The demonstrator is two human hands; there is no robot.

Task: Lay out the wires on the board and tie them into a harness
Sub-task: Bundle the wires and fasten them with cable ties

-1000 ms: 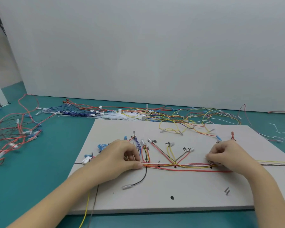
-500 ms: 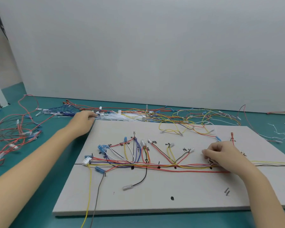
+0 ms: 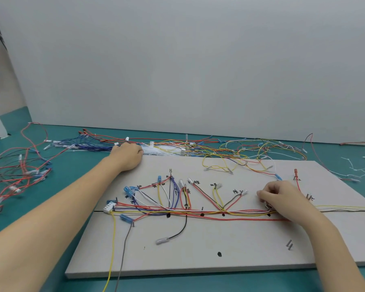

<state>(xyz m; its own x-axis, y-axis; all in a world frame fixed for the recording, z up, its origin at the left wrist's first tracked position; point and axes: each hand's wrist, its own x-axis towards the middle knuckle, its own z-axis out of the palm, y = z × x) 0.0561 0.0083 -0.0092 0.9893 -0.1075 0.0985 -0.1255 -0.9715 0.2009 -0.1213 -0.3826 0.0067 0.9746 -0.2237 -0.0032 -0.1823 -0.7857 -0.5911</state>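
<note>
A grey board (image 3: 198,245) lies on the teal table. Coloured wires run along it as a horizontal wire bundle (image 3: 198,211), with branches fanning up to labelled connectors. My right hand (image 3: 282,199) pinches the bundle near its right part, fingers curled down on the wires. My left hand (image 3: 128,153) reaches past the board's far left edge into a pile of white cable ties (image 3: 158,149). Its fingers curl down into the pile and the fingertips are hidden. A black wire with a clear terminal (image 3: 162,241) hangs below the bundle.
Loose wires (image 3: 251,152) lie tangled along the wall behind the board, and red and dark ones (image 3: 15,175) spread at the far left. Stray white ties (image 3: 354,169) lie at the right. A yellow wire (image 3: 112,249) and a grey wire (image 3: 123,249) trail off the front edge.
My left hand left the bundle's left end, swung to the back left, and has now slid right onto the white ties. My right hand stays on the bundle.
</note>
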